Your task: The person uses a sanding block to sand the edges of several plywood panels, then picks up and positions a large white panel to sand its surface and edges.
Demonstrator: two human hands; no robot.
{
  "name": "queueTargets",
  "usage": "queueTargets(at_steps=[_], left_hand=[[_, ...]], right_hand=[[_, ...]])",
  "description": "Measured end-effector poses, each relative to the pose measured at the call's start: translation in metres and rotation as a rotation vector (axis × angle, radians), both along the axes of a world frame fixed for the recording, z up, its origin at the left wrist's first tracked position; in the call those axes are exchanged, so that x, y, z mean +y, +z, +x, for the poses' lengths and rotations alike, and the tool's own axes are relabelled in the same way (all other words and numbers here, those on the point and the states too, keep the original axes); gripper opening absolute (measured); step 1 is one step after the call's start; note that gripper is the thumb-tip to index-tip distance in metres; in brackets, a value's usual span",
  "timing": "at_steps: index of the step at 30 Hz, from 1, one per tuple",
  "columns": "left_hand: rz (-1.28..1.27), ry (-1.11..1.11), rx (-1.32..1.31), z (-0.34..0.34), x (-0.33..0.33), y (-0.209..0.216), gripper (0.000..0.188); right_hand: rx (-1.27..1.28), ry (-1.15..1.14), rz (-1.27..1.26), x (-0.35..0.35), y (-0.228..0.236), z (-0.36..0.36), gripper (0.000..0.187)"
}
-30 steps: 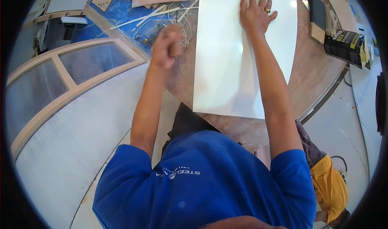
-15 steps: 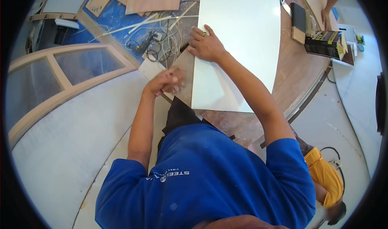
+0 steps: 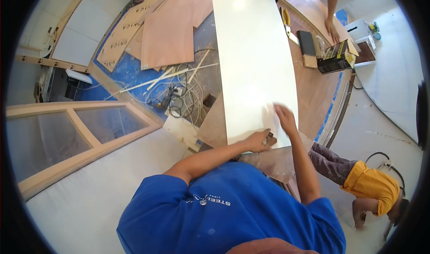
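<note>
A long white panel [image 3: 255,65] lies on the workbench in front of me, its near edge close to my body. At that near edge my left hand [image 3: 259,141] is closed around a small dark piece with a metallic look [image 3: 270,138]; its kind I cannot make out. My right hand [image 3: 285,117] is over the panel's near right part, slightly blurred, its fingers stretched away from me. Nothing shows in the right hand, and whether it touches the panel is unclear.
Right of the panel are yellow-handled snips [image 3: 285,20], a dark block [image 3: 306,45] and a black box [image 3: 333,59]. Cables [image 3: 181,99] and wood sheets [image 3: 168,39] lie on the left. A framed panel [image 3: 85,124] stands nearer. A co-worker in yellow [image 3: 371,186] bends at right; another person's hand [image 3: 331,30] rests far right.
My left hand has moved right to the panel's near edge. My right hand has left the panel's left edge and come nearer, to its right side. The view has shifted.
</note>
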State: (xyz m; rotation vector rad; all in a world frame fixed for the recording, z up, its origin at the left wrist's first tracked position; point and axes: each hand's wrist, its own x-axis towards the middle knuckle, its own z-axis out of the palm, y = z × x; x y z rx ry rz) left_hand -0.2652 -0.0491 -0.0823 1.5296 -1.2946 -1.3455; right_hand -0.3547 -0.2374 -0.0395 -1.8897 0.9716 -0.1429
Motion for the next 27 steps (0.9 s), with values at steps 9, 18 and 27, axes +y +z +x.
queueTargets(at_steps=[9,18,27], left_hand=[[-0.113,0.033,-0.038,-0.089,-0.043,0.010,0.061],[-0.144,0.097,-0.213,-0.110,-0.062,0.018,0.038],[-0.153,0.241,-0.412,-0.113,-0.127,0.061,0.026]], right_hand=[[-0.557,-0.622,0.864,0.104,0.016,-0.159,0.073],[-0.615,-0.715,0.701,0.099,-0.032,-0.205,0.057],[-0.443,-1.006,0.158,-0.014,-0.007,-0.294,0.050]])
